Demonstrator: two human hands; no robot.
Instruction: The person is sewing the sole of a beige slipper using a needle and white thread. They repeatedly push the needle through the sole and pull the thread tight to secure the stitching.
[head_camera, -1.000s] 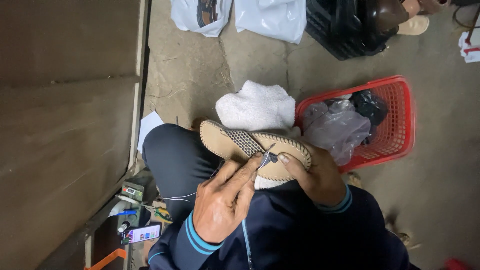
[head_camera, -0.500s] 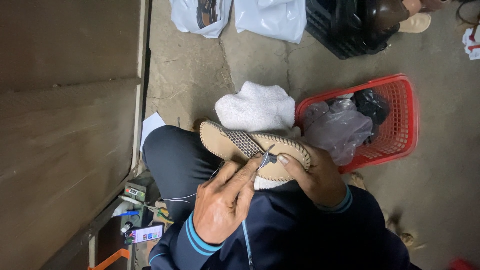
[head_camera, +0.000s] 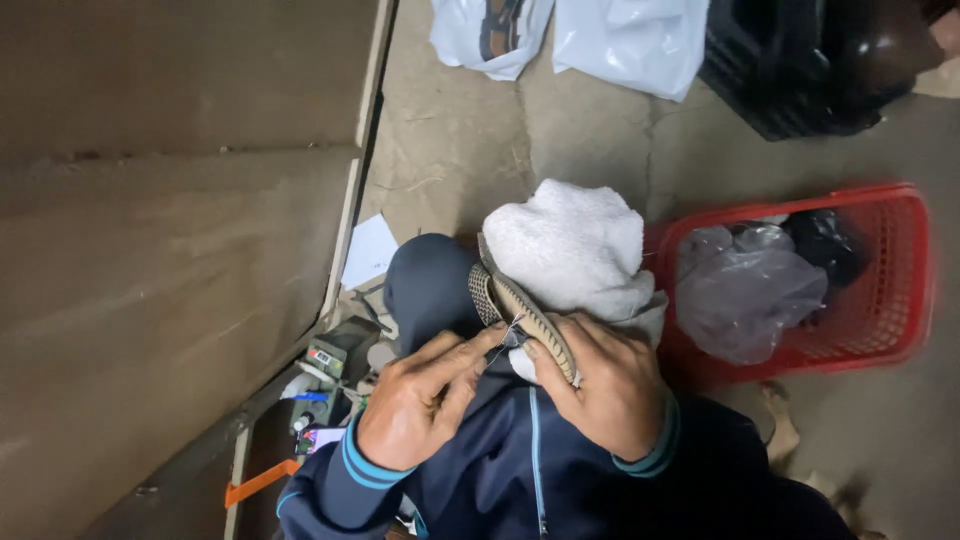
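We see the right hand (head_camera: 605, 390) clamped around a shoe sole (head_camera: 520, 310), turned on edge over the knee, its long axis running up-left away from the wrist. The left hand (head_camera: 425, 400) pinches a needle with thread (head_camera: 510, 333) at the sole's near rim (just left of it, touching). A white towel (head_camera: 570, 245) lies behind, a red basket (head_camera: 880, 300) to the right

The sole (head_camera: 520, 305) sits edge-up between both grips, left grip (head_camera: 425, 400) and right grip (head_camera: 600, 385). Towel (head_camera: 570, 245) lies beyond them; basket (head_camera: 880, 290) on the floor right of the right grip.
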